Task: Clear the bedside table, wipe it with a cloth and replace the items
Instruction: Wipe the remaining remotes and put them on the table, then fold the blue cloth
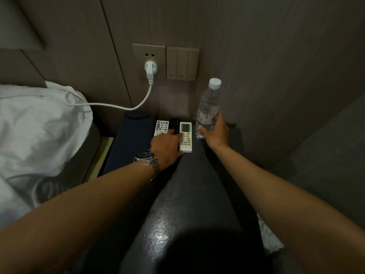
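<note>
- The bench (pixel 233 135) is a dark bedside top beside the bed, under a wall panel with a grey socket plate (pixel 149 59) and a switch plate (pixel 182 63).
- Three remotes lie side by side at the back of the bench, long axes pointing away from the person toward the wall: a white remote with coloured buttons (pixel 161 126) on the left, a black remote (pixel 174 124) in the middle, and a white remote with a small screen (pixel 186 136) on the right.
- The left hand (pixel 166 145), with a metal wristwatch (pixel 147 160), lies over the near ends of the remotes; its grip is spread, fingers straight and touching the black and the screen remote.
- The right hand (pixel 214 131) holds a clear plastic water bottle (pixel 208 109) upright, white cap up; its grip is curled round the lower part.
- The bottle is just right of the remotes; whether its base touches the bench I cannot tell.
- A white plug with a smooth cable (pixel 118 105) runs from the socket to the crumpled white bedding (pixel 39 125).
</note>
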Action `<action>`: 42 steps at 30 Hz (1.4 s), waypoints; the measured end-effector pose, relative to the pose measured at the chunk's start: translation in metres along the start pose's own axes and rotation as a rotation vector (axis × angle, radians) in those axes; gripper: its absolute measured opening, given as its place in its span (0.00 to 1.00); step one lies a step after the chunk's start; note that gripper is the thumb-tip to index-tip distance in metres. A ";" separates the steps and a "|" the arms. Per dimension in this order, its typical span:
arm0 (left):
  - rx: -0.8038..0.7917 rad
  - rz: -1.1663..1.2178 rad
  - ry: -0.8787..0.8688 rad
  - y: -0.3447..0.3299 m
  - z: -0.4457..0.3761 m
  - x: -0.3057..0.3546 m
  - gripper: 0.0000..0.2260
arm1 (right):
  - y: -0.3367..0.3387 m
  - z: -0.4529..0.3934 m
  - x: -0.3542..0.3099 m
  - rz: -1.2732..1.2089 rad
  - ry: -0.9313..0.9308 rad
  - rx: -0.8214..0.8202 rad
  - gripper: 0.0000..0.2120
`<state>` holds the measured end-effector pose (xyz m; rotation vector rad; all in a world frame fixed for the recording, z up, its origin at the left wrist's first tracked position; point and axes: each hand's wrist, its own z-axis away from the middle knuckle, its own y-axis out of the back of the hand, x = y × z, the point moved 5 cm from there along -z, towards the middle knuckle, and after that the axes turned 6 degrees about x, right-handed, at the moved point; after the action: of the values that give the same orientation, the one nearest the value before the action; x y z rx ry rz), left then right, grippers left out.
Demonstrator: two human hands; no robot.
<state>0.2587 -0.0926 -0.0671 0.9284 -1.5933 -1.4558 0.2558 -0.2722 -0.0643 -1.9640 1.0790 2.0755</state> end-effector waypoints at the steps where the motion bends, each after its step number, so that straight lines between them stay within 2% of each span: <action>1: 0.005 -0.003 0.001 0.000 0.000 0.000 0.27 | -0.003 -0.001 -0.001 -0.005 0.008 -0.012 0.32; 9: 0.019 0.006 -0.001 -0.001 0.001 -0.003 0.28 | -0.015 -0.003 0.000 0.004 -0.012 -0.007 0.32; 13: 0.018 0.047 -0.007 0.002 0.001 -0.006 0.35 | -0.013 0.003 0.005 0.018 -0.065 -0.018 0.45; 15: 0.023 0.092 -0.001 0.006 0.004 -0.009 0.39 | -0.010 0.013 0.006 0.051 -0.081 -0.002 0.49; 19: 0.070 0.184 0.027 0.017 0.016 -0.013 0.40 | 0.001 0.041 0.014 0.156 0.013 0.149 0.45; 22: 0.112 0.344 0.082 0.025 0.027 -0.018 0.40 | 0.006 0.067 0.018 0.125 0.024 0.178 0.32; 24: 0.132 0.522 0.125 0.029 0.033 -0.021 0.39 | 0.005 0.083 0.017 0.085 0.035 0.099 0.22; 26: 0.147 0.647 0.147 0.034 0.040 -0.022 0.39 | -0.001 0.097 0.015 -0.008 0.026 -0.059 0.16; 28: 0.150 0.719 0.131 0.040 0.046 -0.020 0.37 | -0.007 0.111 0.009 -0.125 -0.025 -0.270 0.16; 31: 0.110 0.812 0.106 0.052 0.058 -0.011 0.30 | -0.008 0.133 -0.009 -0.321 -0.184 -0.533 0.22; 34: -0.025 0.933 0.093 0.063 0.071 -0.002 0.21 | 0.006 0.143 -0.021 -0.394 -0.287 -0.627 0.24; 37: -0.077 0.956 0.090 0.076 0.084 0.002 0.12 | 0.020 0.153 -0.029 -0.398 -0.325 -0.721 0.26; 40: -0.115 0.934 0.078 0.084 0.098 0.004 0.11 | 0.037 0.166 -0.039 -0.395 -0.354 -0.794 0.24; 42: -0.103 0.928 0.057 0.093 0.109 0.008 0.10 | 0.049 0.175 -0.045 -0.481 -0.410 -0.844 0.22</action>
<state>0.1554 -0.0448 0.0204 0.0969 -1.5596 -0.8198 0.0910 -0.1973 -0.0155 -1.6325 -0.3893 2.6462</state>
